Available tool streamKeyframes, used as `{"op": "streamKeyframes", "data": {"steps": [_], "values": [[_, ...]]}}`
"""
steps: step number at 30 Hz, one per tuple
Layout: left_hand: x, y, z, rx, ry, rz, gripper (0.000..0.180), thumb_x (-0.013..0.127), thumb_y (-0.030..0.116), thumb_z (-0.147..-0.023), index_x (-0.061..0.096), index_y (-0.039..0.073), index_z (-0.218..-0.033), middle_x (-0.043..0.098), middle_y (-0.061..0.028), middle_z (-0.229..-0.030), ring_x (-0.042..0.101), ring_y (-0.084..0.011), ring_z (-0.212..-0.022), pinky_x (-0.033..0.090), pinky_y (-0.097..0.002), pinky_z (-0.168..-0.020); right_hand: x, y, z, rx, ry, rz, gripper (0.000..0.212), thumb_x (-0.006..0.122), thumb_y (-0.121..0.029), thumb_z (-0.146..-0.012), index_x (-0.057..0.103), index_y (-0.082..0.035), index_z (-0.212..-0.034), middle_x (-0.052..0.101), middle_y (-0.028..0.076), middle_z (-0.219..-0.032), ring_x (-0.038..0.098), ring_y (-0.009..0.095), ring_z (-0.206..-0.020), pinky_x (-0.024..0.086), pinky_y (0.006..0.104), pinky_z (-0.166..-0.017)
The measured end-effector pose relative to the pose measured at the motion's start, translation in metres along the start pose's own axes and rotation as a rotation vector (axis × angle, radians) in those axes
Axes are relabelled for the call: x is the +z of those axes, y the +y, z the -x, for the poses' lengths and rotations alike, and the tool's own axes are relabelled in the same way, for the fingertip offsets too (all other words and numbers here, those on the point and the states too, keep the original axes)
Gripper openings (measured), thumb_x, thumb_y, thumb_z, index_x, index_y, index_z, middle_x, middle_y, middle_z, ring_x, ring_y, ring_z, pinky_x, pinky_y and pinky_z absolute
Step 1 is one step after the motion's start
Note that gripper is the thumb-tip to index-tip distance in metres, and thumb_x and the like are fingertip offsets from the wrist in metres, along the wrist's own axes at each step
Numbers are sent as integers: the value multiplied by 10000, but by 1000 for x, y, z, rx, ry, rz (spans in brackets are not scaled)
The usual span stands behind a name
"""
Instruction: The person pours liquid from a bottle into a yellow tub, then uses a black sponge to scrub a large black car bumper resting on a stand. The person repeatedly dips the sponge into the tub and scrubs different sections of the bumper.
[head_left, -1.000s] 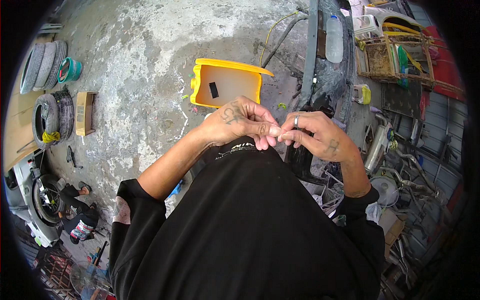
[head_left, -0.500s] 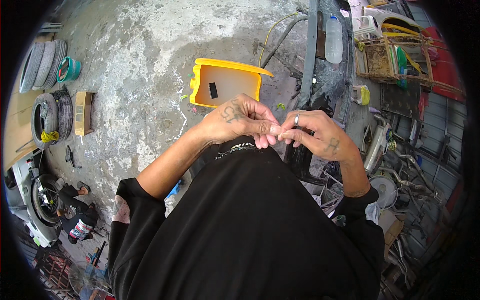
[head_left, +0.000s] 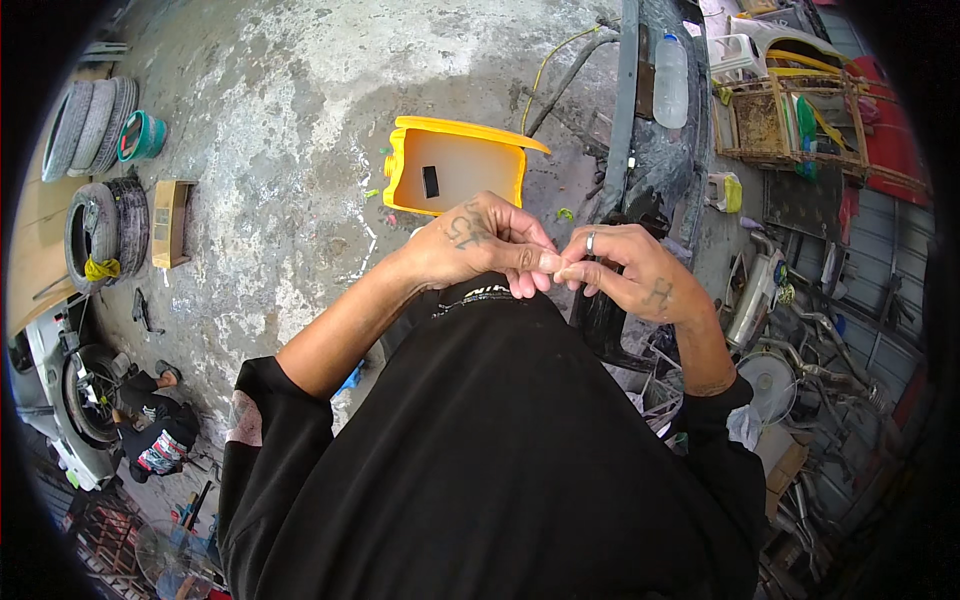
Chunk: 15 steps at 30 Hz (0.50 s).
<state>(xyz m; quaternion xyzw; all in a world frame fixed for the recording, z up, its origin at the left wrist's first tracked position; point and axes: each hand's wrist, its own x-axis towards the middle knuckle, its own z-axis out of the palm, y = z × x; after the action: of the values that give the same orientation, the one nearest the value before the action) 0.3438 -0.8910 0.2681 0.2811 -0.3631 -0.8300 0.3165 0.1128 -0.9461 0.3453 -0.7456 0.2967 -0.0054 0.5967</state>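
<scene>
Left hand (head_left: pixel 480 240): bare, tattooed on its back, fingers curled, tips pressed against those of the right hand (head_left: pixel 630 280) in front of the chest. Right hand: bare, tattooed, metal ring (head_left: pixel 590 242) on one finger, fingers curled inward. The fingertips of both meet in a pinch; whatever small thing may lie between them is hidden, so its shape and long axis cannot be told.

Black shirt (head_left: pixel 500 460): soft cloth, fills the lower middle of the view and hides the ground below the hands.

Yellow plastic container (head_left: pixel 455 165): boxy, cut open on one face, lies on its side on the floor just beyond the hands, long axis left to right, spout end to the left.

Concrete floor (head_left: pixel 280 130): grey, mottled, rough.

Tyres (head_left: pixel 85 130): black rubber, stacked at far left beside a teal bucket (head_left: pixel 142 136) and a wooden box (head_left: pixel 168 222).

Clear plastic bottle (head_left: pixel 670 80): lies atop a dark vehicle panel (head_left: pixel 650 150), upper right.

Wooden crate (head_left: pixel 775 120): slatted, far right among metal scrap.

Second person (head_left: pixel 150 430): crouched at lower left
</scene>
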Motion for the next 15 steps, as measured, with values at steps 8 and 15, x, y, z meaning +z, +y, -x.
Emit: {"op": "streamKeyframes", "data": {"steps": [8,15], "values": [[1,-9,2,-6,-5,6,251,706,202,-980,737,-47,-991,744,-91,-860,711,-140,-744,590,-276,-703,7,4,5,3,26,-15,147,625,-93,-995,676,39,-1037,694,102,-896,661,186,-736,524,318,-671],[-103,-97,-3,21,621,-422,410,620,362,-1028,746,-29,-1040,754,-84,-876,686,-132,-735,573,-283,-729,40,110,57,252,413,169,246,684,-193,-973,690,30,-1078,709,104,-927,663,193,-771,525,308,-700]]}}
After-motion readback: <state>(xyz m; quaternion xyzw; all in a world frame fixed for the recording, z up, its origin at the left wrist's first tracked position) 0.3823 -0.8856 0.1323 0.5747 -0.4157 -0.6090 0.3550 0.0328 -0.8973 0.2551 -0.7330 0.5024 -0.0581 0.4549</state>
